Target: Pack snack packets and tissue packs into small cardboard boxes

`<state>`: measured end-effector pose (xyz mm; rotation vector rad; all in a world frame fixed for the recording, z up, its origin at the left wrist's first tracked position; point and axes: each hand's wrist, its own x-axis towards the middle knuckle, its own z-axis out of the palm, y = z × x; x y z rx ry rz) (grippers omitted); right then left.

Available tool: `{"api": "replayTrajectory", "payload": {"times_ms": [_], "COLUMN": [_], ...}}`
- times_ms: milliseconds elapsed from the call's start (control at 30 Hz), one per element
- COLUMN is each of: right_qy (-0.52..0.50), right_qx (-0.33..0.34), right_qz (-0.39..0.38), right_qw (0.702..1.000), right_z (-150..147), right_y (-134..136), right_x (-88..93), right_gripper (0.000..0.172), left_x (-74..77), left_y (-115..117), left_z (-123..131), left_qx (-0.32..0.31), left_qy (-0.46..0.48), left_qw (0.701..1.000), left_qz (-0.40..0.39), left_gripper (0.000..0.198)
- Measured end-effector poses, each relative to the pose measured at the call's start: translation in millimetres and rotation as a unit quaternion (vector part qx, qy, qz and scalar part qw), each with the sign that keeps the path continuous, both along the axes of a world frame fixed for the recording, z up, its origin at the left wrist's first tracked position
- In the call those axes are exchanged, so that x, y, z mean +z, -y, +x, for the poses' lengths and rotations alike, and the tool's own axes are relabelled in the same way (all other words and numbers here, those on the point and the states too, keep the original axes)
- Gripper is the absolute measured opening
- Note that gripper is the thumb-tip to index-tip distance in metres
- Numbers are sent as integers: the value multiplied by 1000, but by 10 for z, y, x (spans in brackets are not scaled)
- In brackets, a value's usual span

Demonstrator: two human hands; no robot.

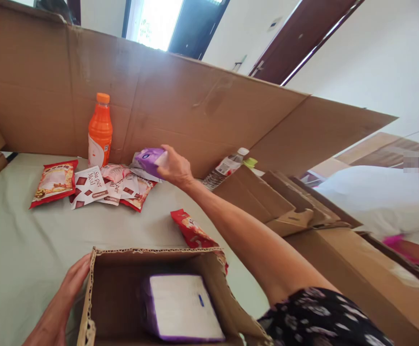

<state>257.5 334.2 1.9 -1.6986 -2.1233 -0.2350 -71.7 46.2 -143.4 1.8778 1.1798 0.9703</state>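
Observation:
In my right hand (175, 167), closed around its end, is a purple tissue pack (150, 159), lifted near the back cardboard wall. My left hand (72, 283) presses on the left side of an open cardboard box (130, 251), its fingers along the outer wall and partly hidden. Inside this box lies another purple and white tissue pack (184, 307). A red snack packet (194, 230) lies just behind the box. Several red packets and white "Super Meal" pouches (93, 186) are spread left of my right hand. An orange drink bottle (100, 132) stands upright behind them.
A tall cardboard wall (180, 96) runs along the back of the cloth-covered surface (43, 250). A clear bottle (227, 168) leans at the right, beside cardboard flaps (256, 197). Further right, a person in white (368, 197) is near another cardboard box (353, 274).

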Motion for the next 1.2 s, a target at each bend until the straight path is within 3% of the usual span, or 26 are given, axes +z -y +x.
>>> {"api": "replayTrajectory", "payload": {"times_ms": [67,167,233,333,433,533,700,900,1200], "right_qy": [-206,-471,-564,-597,-565,-507,-360,-150,26], "right_qx": [11,92,151,171,209,241,277,304,319], "right_qz": [34,25,-13,-47,-97,-172,-230,-172,-198], "right_qw": [978,877,812,782,792,810,861,925,926], "right_z": [126,258,295,277,183,76,40,-129,-696], "right_y": [178,671,1115,1777,2248,2465,2540,2687,2701], "right_x": [207,519,697,873,933,922,853,872,1003], "right_gripper": [71,54,41,35,56,72,67,62,71], "left_x": [200,532,685,748,711,693,695,667,691], "left_y": [51,93,84,52,37,34,34,26,12], "left_z": [24,66,91,112,115,115,109,85,96], "left_qx": [5,-22,-50,-61,-67,-76,-85,-91,-97], "left_qy": [1,9,22,31,35,58,81,77,85], "left_qw": [1000,999,998,997,997,995,993,992,990], "left_qz": [9,25,41,40,17,20,30,45,50], "left_gripper": [120,110,103,102,104,106,107,110,105]}}
